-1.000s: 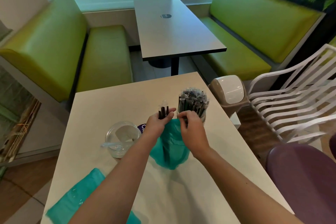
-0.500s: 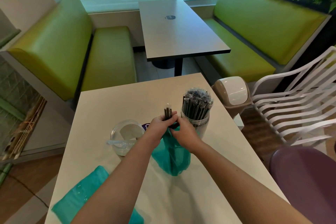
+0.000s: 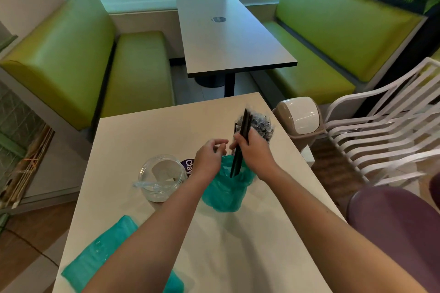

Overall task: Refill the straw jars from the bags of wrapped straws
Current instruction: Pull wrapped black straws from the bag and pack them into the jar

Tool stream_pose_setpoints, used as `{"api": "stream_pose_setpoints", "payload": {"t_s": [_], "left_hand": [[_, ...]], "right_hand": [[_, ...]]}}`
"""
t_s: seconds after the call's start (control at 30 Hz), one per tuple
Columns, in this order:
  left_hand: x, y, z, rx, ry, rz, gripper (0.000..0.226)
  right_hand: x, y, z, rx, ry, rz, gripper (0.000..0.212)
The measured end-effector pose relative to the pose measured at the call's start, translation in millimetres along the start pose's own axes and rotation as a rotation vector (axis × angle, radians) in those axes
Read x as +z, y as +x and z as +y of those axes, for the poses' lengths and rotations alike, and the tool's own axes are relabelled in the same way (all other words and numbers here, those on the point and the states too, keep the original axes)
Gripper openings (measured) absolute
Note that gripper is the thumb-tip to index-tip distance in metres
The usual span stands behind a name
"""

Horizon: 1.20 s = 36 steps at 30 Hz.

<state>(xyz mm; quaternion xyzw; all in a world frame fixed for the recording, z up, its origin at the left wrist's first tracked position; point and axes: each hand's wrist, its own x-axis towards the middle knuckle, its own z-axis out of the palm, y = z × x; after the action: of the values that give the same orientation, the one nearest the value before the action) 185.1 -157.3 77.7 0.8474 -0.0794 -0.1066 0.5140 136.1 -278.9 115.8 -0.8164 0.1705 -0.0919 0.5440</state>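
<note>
While the right hand (image 3: 253, 150) pinches a few black wrapped straws (image 3: 240, 147), their lower ends sit inside the mouth of the teal bag (image 3: 225, 191) standing just below and between both hands, their upper ends rising past the knuckles. Left hand (image 3: 209, 158) hovers just left of the right one, fingers loosely curled and apart, holding nothing; whether it touches the bag rim can't be told. Directly behind the right hand, a straw jar (image 3: 260, 127) packed full of wrapped straws, mostly hidden by that hand. Left of the left hand, a clear jar (image 3: 160, 177) nearly empty, a clear wrapper or two lying in it. Between that jar and the left wrist, a purple sticker (image 3: 187, 165) with partial white lettering. Near the left forearm, toward the near corner, a second teal bag (image 3: 100, 257) lies flat.

Surface: pale cream table (image 3: 147, 131), matte, square-cornered. Beyond the hands, a darker grey-brown table (image 3: 228, 40) on a black pedestal, flanked by green padded benches (image 3: 78, 54) on both sides, window behind. Right of the right hand, off the table edge, a small beige swing-lid bin (image 3: 301, 118), a white slatted chair (image 3: 385, 131), then a purple seat (image 3: 400, 233) by the right forearm. Foliage upper right.
</note>
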Motion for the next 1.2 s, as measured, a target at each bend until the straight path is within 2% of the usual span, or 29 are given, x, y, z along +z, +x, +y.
{"api": "stream_pose_setpoints", "payload": {"t_s": [0.13, 0.27, 0.43, 0.57, 0.67, 0.93, 1.1, 1.2], "left_hand": [[14, 9, 9, -0.018, 0.174, -0.069, 0.018], [29, 14, 11, -0.055, 0.265, -0.072, 0.031], [39, 18, 6, -0.057, 0.312, -0.038, 0.036], [41, 21, 7, -0.063, 0.322, -0.02, 0.037], [40, 24, 7, -0.074, 0.327, -0.018, 0.039], [40, 27, 6, -0.066, 0.351, -0.018, 0.041], [38, 27, 8, -0.083, 0.355, -0.03, 0.042], [38, 27, 8, -0.09, 0.35, -0.032, 0.043]], "right_hand": [[-29, 9, -26, -0.118, 0.003, 0.111, 0.007], [-53, 17, -45, -0.239, -0.159, 0.186, 0.013], [-63, 21, -53, -0.355, -0.26, 0.182, 0.022], [-61, 17, -47, -0.422, -0.292, 0.146, 0.021], [-57, 16, -38, -0.412, -0.213, 0.088, 0.02], [-59, 21, -37, -0.428, -0.241, 0.158, 0.022], [-50, 25, -6, -0.181, -0.411, 0.044, 0.032], [-46, 24, 0, -0.156, -0.544, 0.109, 0.049]]}}
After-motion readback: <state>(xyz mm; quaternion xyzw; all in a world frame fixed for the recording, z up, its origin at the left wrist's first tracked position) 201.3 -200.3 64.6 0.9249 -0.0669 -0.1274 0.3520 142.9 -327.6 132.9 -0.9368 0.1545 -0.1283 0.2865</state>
